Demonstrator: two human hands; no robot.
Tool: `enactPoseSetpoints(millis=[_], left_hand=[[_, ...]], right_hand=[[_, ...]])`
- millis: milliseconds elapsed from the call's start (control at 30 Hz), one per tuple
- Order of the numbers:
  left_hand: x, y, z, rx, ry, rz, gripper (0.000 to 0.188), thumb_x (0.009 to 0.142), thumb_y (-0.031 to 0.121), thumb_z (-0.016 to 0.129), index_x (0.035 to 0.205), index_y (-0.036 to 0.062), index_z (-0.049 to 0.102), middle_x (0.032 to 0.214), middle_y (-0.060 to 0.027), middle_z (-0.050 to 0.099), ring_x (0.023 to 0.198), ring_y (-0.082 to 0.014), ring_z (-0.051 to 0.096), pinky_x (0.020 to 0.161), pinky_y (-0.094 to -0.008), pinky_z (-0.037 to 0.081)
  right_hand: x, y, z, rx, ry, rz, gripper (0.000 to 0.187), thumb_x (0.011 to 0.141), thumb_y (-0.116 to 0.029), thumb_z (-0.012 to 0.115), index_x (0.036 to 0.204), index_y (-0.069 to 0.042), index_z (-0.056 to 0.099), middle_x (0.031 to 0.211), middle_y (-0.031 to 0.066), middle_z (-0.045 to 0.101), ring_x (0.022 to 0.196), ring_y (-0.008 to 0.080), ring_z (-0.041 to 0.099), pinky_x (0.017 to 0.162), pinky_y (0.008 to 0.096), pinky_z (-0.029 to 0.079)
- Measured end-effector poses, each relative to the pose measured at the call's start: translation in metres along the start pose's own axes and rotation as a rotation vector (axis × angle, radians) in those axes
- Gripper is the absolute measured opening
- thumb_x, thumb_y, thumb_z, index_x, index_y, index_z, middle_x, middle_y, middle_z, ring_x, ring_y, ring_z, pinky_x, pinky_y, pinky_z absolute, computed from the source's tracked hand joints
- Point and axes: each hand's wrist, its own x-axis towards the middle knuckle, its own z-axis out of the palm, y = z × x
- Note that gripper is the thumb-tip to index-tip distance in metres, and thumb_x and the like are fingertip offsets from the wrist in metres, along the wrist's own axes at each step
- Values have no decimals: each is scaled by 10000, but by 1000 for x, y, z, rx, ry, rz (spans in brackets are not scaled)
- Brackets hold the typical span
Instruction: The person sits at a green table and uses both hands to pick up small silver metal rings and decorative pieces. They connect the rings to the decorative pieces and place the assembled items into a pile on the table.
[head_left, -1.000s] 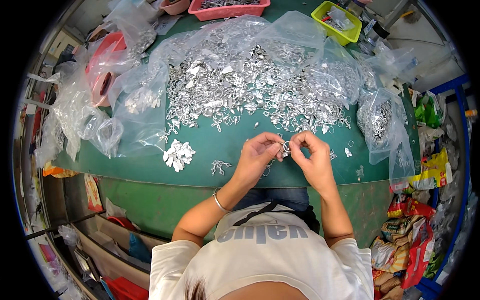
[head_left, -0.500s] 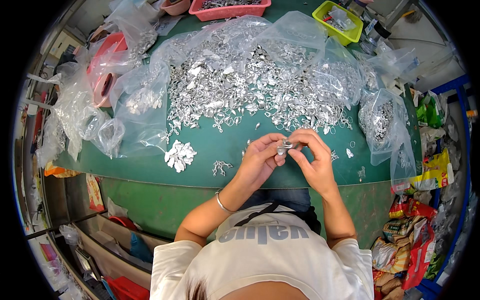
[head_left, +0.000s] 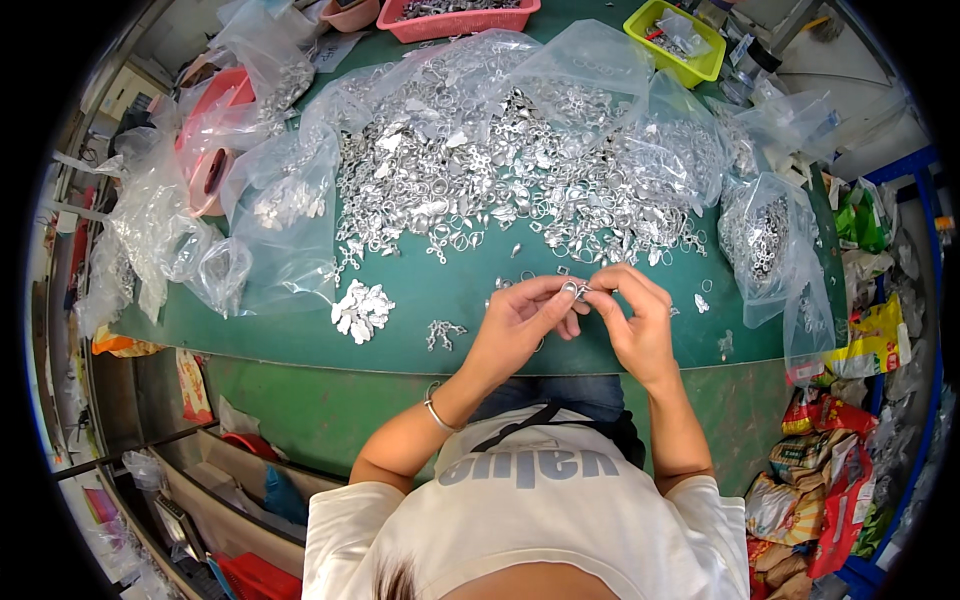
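Both hands meet over the near part of the green table. Between the thumb and fingers of my left hand is pinched a small silver ring-shaped metal piece. My right hand closes thumb and forefinger on the right side of the same piece; whether a second part is joined to it is too small to tell. Beyond the hands spreads a large heap of silver metal parts, with rings, links and leaf-like bits. To the left lie a small pile of flat silver pieces and a little cluster of linked pieces.
Clear plastic bags lie left of and over the heap, and a bag of parts sits at right. A pink tray and a yellow-green basket stand at the back. Colourful packets fill the right side.
The hands have shifted slightly nearer to me, and the metal piece has been turned so its ring faces up. My right fingertips have come closer to my left ones.
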Motion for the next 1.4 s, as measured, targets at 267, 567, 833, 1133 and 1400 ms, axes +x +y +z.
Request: enactPoseSetpoints(millis=[267, 567, 833, 1133, 1400], left_hand=[[0, 2, 0, -26, 50, -9, 253, 949, 124, 554, 1070, -82, 636, 958, -141, 677, 826, -167, 656, 768, -278, 537], [-6, -1, 13, 145, 212, 208, 164, 896, 54, 620, 991, -64, 682, 996, -137, 654, 865, -153, 629, 751, -248, 524], [-10, -10, 16, 169, 311, 233, 167, 881, 16, 621, 1014, -65, 680, 1030, -139, 651, 912, -153, 607, 801, -260, 516], [0, -22, 13, 8, 317, 195, 154, 868, 0, 632, 999, -63, 683, 1055, -149, 649, 934, -169, 617, 831, -275, 517], [-3, -18, 14, 84, 376, 171, 153, 864, 4, 638, 992, -65, 686, 1061, -155, 659, 922, -153, 619, 807, -262, 519]], right_hand=[[-8, -2, 9, -300, 101, -211, 127, 754, 40, 669, 867, 23, 616, 819, 126, 602, 701, 301, 585, 604, 377, 472], [-16, -12, 23, -274, 275, -126, 153, 780, 77, 656, 925, 34, 638, 784, 138, 618, 679, 265, 623, 586, 333, 506], [-19, -5, 29, -284, 277, -174, 170, 787, 89, 637, 951, 48, 626, 822, 157, 613, 694, 285, 619, 606, 346, 508], [-21, -2, 37, -162, 291, 33, 111, 808, 92, 610, 906, 39, 608, 875, 166, 609, 746, 289, 622, 646, 347, 509], [-16, -1, 29, -107, 134, 55, 106, 821, 75, 603, 914, 27, 619, 831, 147, 586, 672, 288, 593, 602, 350, 490]])
